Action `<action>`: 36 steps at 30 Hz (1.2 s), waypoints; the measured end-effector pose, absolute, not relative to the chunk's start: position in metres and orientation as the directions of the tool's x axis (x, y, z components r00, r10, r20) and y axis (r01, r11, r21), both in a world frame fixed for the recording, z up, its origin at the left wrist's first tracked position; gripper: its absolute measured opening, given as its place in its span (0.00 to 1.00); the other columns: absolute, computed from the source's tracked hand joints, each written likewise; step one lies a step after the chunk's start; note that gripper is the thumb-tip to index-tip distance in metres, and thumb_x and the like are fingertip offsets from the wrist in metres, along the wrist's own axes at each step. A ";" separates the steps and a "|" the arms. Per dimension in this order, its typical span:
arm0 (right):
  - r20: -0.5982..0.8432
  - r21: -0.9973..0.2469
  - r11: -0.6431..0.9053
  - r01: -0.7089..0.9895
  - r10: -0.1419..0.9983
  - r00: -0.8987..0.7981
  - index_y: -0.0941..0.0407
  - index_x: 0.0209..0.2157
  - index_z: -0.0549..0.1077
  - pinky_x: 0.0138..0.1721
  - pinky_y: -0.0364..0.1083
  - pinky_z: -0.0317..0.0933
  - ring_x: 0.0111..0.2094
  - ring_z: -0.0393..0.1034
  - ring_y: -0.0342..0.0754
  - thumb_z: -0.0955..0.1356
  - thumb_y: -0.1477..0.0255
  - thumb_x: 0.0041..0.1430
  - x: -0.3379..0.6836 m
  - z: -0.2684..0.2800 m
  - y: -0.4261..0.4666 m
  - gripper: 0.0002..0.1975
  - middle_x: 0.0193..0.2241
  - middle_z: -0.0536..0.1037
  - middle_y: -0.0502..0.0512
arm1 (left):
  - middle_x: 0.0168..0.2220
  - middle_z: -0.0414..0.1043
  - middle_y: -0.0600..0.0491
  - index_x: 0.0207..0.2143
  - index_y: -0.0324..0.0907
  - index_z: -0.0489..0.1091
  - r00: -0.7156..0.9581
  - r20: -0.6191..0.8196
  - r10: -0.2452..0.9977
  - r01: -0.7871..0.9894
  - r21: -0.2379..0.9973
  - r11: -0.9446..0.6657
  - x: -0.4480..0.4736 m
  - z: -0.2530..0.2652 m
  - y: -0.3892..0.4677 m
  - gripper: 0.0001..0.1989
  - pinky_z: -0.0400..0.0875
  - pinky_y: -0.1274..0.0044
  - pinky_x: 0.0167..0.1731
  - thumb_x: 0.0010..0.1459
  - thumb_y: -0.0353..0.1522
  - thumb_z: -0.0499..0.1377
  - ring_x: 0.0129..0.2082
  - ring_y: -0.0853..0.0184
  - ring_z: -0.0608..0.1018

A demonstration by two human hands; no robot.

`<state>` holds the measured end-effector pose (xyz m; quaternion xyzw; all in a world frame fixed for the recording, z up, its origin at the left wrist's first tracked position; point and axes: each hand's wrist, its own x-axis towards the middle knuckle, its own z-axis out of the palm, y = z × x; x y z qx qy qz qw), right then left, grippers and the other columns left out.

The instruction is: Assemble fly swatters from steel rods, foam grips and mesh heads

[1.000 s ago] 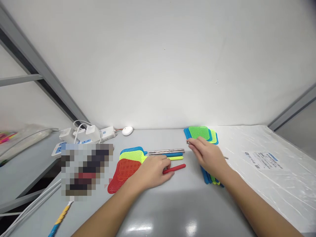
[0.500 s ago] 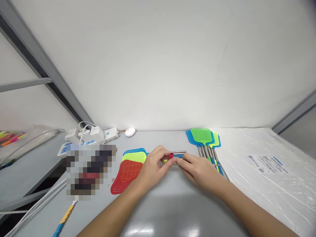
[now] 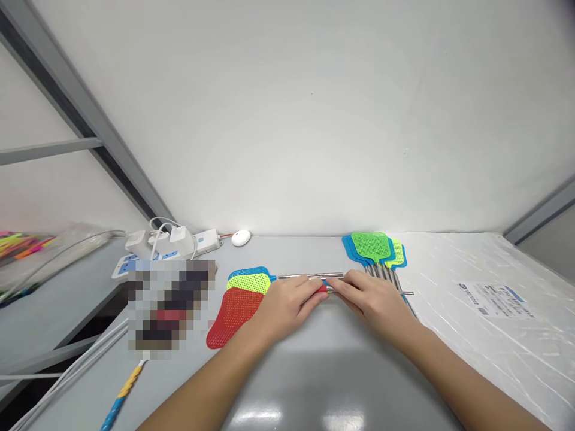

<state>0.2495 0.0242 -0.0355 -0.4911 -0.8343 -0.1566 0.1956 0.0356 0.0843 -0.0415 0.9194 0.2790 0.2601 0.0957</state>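
Note:
My left hand (image 3: 287, 305) is closed around a short red tube (image 3: 322, 289), whose end shows past the fingertips. Fingers bent, my right hand (image 3: 375, 299) grips a thin metal rod (image 3: 407, 293) that sticks out to its right. The rod's other end meets the red tube between the hands; whether it goes inside is hard to see. Beside my left hand lie fly swatters with a red head (image 3: 236, 314), a yellow head (image 3: 248, 283) and a blue head (image 3: 247, 273). A metal swatter shaft (image 3: 309, 276) runs behind my fingers.
A stack of fly swatters with a green top head (image 3: 372, 246) lies beyond my right hand. Plastic-wrapped sheeting (image 3: 498, 347) covers the right side. To the left are a power strip (image 3: 123, 266) with chargers, a pixelated object (image 3: 173, 308) and a yellow-blue cable (image 3: 121, 398). A white case (image 3: 241, 238) sits by the wall.
The red tube has turned from pointing up to lying toward my right hand, and the rod now meets it. The view has shifted slightly.

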 end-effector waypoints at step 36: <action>0.270 -0.172 0.446 0.878 0.879 -0.393 0.55 0.35 0.68 0.30 0.46 0.52 0.28 0.63 0.48 0.57 0.67 0.68 0.248 -0.033 0.021 0.13 0.30 0.73 0.53 | 0.30 0.71 0.50 0.35 0.39 0.71 0.431 0.374 0.821 0.109 0.882 -0.459 0.023 -0.034 0.095 0.22 0.65 0.74 0.35 0.64 0.43 0.44 0.31 0.67 0.71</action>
